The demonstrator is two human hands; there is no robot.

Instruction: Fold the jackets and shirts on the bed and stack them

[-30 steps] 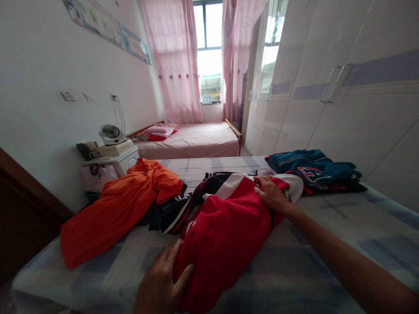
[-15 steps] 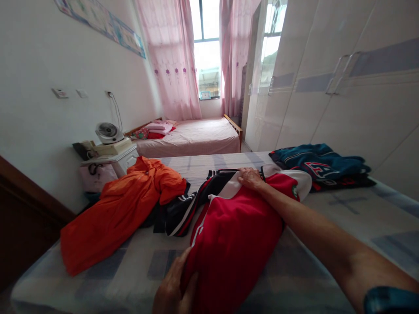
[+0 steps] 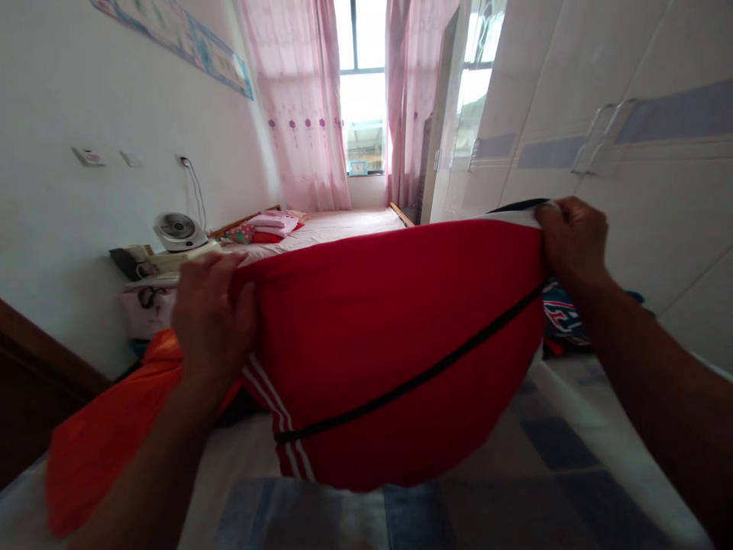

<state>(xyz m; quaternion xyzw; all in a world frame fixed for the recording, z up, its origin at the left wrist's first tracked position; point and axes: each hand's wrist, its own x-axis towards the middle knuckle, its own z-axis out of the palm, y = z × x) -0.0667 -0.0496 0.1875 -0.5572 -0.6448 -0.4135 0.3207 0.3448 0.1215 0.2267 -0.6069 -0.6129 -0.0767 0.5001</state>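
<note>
A red jacket (image 3: 395, 305) with a dark diagonal stripe and white side stripes hangs stretched between my hands, above the bed. At its upper left corner my left hand (image 3: 213, 309) grips the cloth, the fingers bent over the edge. My right hand (image 3: 576, 233) pinches the upper right corner, where a white and black part shows. Beyond my left forearm lies an orange garment (image 3: 108, 443), partly covered by the arm. A dark teal garment with a letter on it (image 3: 564, 313) shows behind the jacket's right edge, mostly hidden.
Below the jacket is a bed with a blue and white checked sheet (image 3: 412, 512). A second bed with a pink sheet (image 3: 337, 223) stands by the window. At left a small fan (image 3: 179, 231) rests on a cabinet; white wardrobes (image 3: 647, 176) line the right side.
The red jacket has been lifted off the bed and spread out between both hands. My right hand moved up and right; my left hand rose and moved left. The view shifted slightly.
</note>
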